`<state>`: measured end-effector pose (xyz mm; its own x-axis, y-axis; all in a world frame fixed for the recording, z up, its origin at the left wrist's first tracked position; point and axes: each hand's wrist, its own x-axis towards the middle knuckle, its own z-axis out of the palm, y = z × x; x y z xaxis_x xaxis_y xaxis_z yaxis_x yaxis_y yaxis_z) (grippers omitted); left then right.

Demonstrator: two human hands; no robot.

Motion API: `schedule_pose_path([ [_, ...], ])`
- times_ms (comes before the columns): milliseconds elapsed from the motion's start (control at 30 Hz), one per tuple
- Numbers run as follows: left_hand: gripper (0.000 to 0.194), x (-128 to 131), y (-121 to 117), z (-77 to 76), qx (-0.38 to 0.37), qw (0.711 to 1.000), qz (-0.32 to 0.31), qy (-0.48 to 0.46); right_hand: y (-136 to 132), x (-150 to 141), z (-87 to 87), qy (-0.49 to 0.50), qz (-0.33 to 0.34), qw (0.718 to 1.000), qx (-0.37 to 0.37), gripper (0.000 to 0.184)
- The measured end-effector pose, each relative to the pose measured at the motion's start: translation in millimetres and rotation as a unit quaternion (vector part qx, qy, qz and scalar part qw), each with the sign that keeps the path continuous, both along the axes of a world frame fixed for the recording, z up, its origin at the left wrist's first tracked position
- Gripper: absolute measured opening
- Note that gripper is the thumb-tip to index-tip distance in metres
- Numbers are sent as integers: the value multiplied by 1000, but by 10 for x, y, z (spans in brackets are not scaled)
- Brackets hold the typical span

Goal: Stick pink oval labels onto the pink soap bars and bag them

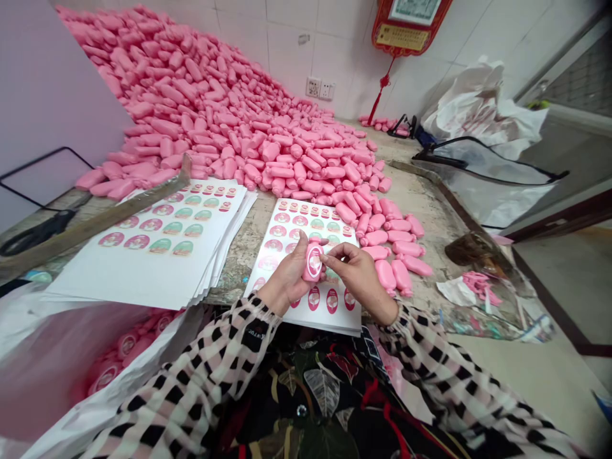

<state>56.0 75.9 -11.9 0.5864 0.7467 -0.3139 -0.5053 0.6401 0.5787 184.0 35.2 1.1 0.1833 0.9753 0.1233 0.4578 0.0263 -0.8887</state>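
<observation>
Pink bottle point(313, 261) sits upright in the left hand's point(288, 275) curled grip; the right hand's point(359, 271) fingertips meet at its oval label, whether pinching it I cannot tell. Below, a sticker sheet point(329, 324) overhangs the desk's point(406, 188) near edge; worn surface shows right of the bottle pile point(210, 108).

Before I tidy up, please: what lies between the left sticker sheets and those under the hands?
The head view shows a strip of worn tabletop, with pink bottles at its far end.
</observation>
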Motion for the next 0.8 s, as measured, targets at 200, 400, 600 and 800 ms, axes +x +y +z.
schedule_pose_path([
  [200, 46, -109, -41, 36, 53, 996, -63, 23, -88, 12, 85, -122, 12, 992, 17, 20],
  [400, 54, -214, -85, 47, 73, 989, -130, 11, -99, 126, 151, -160, -11, 986, 42, 18],
  [600, 46, -181, -178, 97, 97, 978, -185, -7, -78, -17, 77, 234, 24, 966, -110, 43],
  [800, 66, -296, -376, 127, 124, 966, -211, 86, -222, -197, -45, 311, 54, 935, -161, 37],
])
